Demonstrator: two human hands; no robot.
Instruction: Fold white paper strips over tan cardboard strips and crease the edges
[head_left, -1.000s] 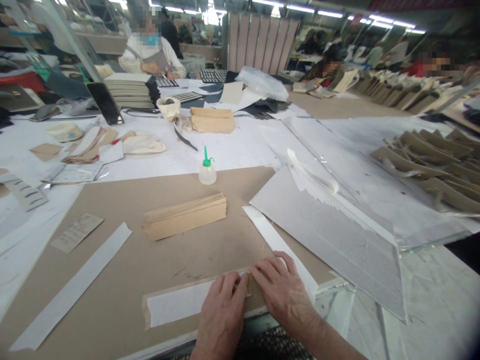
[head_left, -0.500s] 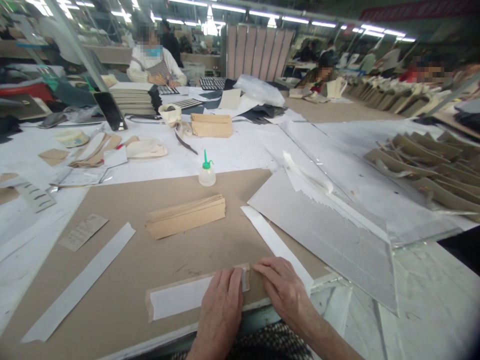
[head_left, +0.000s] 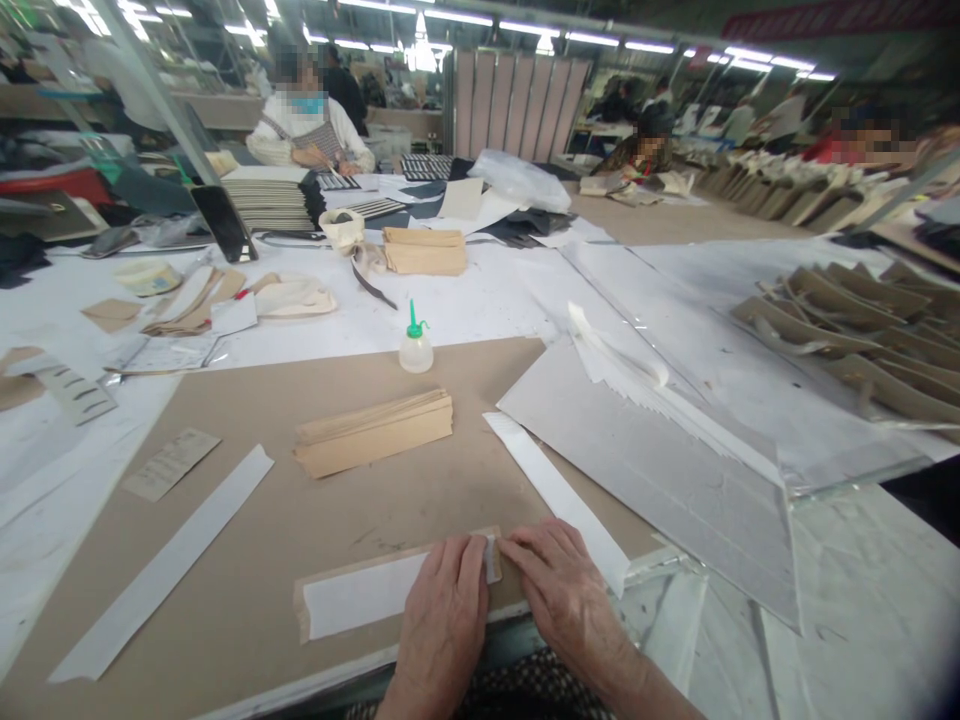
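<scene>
Close to the board's front edge lies a white paper strip (head_left: 360, 597) on top of a slightly larger tan strip (head_left: 301, 610), whose border shows around it. My left hand (head_left: 444, 610) rests over the right part of both strips, fingers flat and side by side, pressing down. At the right end of the tan strip is my right hand (head_left: 559, 580); its bunched fingertips touch the end edge, closed on it as far as I can see. The thumb of that hand is hidden. Beyond the hands, a stack of tan strips (head_left: 375, 432) lies on the brown board (head_left: 247, 530).
A green-tipped bottle (head_left: 415, 345) stands behind the stack. Left lie a long white strip (head_left: 165, 565) and a written card (head_left: 172, 464). A grey sheet (head_left: 652, 470) with white strips overlaps the board at right. Curved brown pieces (head_left: 847, 320) lie farther right. A co-worker (head_left: 307, 130) sits opposite.
My right hand has shifted slightly left, so its fingertips now meet the tan strip's end. My left hand stays pressed on the strips.
</scene>
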